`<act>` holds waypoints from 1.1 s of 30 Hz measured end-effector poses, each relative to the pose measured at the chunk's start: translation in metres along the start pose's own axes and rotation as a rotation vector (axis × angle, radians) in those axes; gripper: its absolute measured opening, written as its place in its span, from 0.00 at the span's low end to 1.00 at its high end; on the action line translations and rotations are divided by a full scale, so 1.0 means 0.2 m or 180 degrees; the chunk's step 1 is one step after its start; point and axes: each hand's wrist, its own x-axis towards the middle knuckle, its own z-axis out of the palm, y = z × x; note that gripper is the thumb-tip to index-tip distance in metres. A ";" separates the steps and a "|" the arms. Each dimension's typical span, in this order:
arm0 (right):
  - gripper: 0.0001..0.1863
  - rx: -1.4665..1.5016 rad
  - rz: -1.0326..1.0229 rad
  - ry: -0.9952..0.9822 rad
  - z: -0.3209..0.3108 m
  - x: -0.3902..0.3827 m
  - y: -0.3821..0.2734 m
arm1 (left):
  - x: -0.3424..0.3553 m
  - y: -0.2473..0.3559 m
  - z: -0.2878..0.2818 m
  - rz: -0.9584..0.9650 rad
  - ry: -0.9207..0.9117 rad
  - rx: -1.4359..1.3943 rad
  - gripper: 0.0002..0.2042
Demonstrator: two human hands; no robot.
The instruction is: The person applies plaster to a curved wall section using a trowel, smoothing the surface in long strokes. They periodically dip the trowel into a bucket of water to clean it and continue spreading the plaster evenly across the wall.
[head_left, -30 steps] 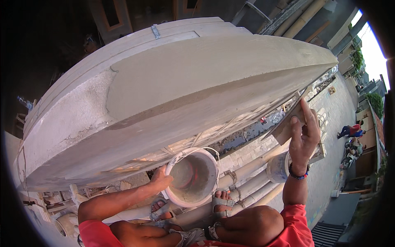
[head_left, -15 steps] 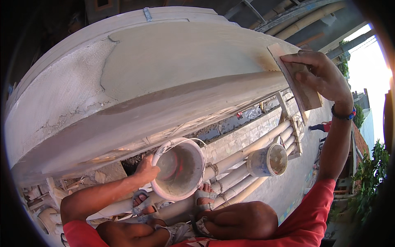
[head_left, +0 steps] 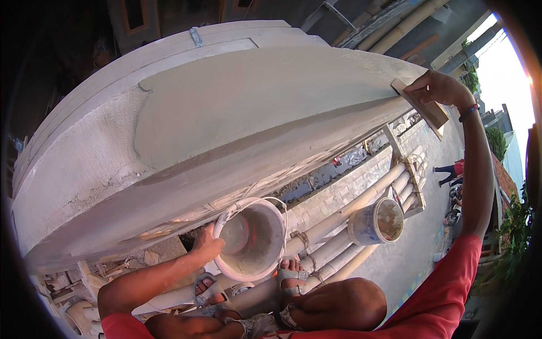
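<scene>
My left hand point(head_left: 208, 246) is closed around the rim of a pale bucket point(head_left: 278, 265) with a wire handle. Its mouth faces me, and a grey film coats the inside. Out at the far right, my right hand point(head_left: 445, 90) grips a flat wooden plastering float point(head_left: 424, 110). The float lies against the right end of a long curved ledge, at its lower edge. Smooth grey plaster point(head_left: 243, 93) covers most of the ledge face, while a rougher, paler patch point(head_left: 113, 133) shows at its left.
I am perched high on bamboo poles point(head_left: 333, 248), my sandalled feet on them. A second bucket point(head_left: 361, 226) with grey material stands on the poles to the right. Far below are paving point(head_left: 418, 243) and a dark wet channel point(head_left: 316, 183). People point(head_left: 454, 169) stand down there.
My right hand and the float have moved right and outward along the ledge, the arm now straighter. The left hand still holds the bucket. The whole view has shifted slightly.
</scene>
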 end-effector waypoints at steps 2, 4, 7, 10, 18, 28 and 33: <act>0.23 -0.0028 0.0218 0.0198 0.01 -0.07 0.23 | 0.02 0.03 0.02 -0.0151 -0.0209 -0.0128 0.26; 0.23 0.1058 0.0128 0.1045 0.08 -0.15 0.11 | 0.00 -0.02 0.01 0.0054 0.0053 -0.0099 0.23; 0.23 0.2915 0.0172 0.1897 0.21 -0.34 -0.39 | -0.02 -0.07 -0.03 0.0241 0.0149 0.0003 0.23; 0.23 0.2666 0.0036 0.3256 0.50 -0.32 -0.72 | -0.03 0.07 -0.01 -0.0290 -0.0178 -0.0595 0.23; 0.25 0.2653 0.0281 0.3464 0.77 -0.08 -1.17 | -0.03 0.02 -0.02 -0.0034 -0.0130 0.0065 0.21; 0.26 0.2939 0.0074 0.3831 0.68 -0.16 -1.19 | -0.03 -0.01 -0.02 -0.0270 -0.0266 -0.0362 0.22; 0.30 0.2390 -0.0441 0.3414 0.84 -0.13 -1.46 | 0.02 -0.10 0.00 -0.0050 -0.0312 -0.0406 0.22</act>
